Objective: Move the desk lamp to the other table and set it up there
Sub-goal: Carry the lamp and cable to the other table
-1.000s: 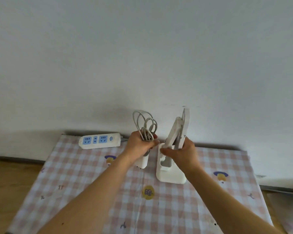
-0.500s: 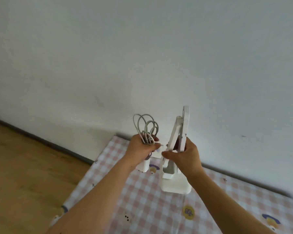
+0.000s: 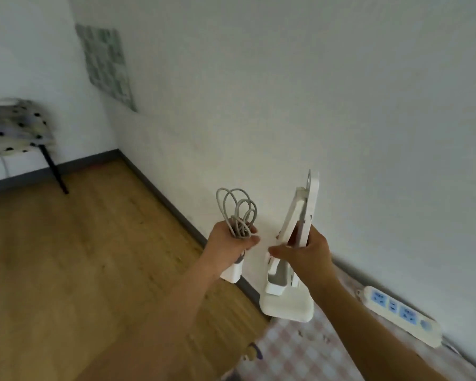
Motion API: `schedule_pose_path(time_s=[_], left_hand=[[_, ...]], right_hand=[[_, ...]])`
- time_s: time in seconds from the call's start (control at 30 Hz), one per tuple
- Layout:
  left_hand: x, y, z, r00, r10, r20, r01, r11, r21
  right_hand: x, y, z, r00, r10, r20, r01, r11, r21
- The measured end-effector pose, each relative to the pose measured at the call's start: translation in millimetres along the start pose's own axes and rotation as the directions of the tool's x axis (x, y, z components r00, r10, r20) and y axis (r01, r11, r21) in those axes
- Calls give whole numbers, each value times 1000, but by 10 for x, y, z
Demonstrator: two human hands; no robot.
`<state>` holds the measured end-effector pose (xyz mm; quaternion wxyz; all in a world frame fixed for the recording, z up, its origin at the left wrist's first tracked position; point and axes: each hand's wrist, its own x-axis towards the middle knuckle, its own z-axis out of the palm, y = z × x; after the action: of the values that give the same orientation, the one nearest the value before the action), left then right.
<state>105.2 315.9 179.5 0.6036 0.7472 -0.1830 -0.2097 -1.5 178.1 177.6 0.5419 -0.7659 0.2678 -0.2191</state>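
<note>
The white folded desk lamp (image 3: 289, 301) hangs in the air over the left edge of the pink checked table (image 3: 300, 353). My right hand (image 3: 302, 250) grips its folded arm and head. My left hand (image 3: 230, 243) grips the lamp's coiled grey cable (image 3: 237, 213), and the white plug adapter (image 3: 231, 273) hangs below my fist. A second table (image 3: 14, 125) with a dotted cloth and a black leg stands far off at the left by the other wall.
A white power strip (image 3: 401, 314) with blue sockets lies on the checked table against the wall at right. Wooden floor (image 3: 66, 257) stretches between the two tables. A patterned panel (image 3: 107, 64) hangs on the wall at upper left.
The view has swung left: the checked table and power strip slid to the lower right, and the far dotted table came into sight. Both hands keep their hold, lamp lifted off the table.
</note>
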Motion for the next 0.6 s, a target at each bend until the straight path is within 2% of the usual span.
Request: schedule_pose_path(time_s=[0.03,0.13,0.27,0.6], left_hand=[[11,-65,-359,998,-4,-58,5,1000,7],[24,-178,-927,992,-46,-114,48,999,19],[-24,-328,-1643,967,-139,-212,128,990,-62],[-170,-711,-3326,878,-88,-471,62,996,-70]], right_hand=[[41,-107,341,999,-14,45,14,1000,3],[79,-322,911,991,-48,122,47,999,5],[68,-644,1687,967,-81,241,89,996,-25],[105,-1381,3464,850,-110,515,147,989,-31]])
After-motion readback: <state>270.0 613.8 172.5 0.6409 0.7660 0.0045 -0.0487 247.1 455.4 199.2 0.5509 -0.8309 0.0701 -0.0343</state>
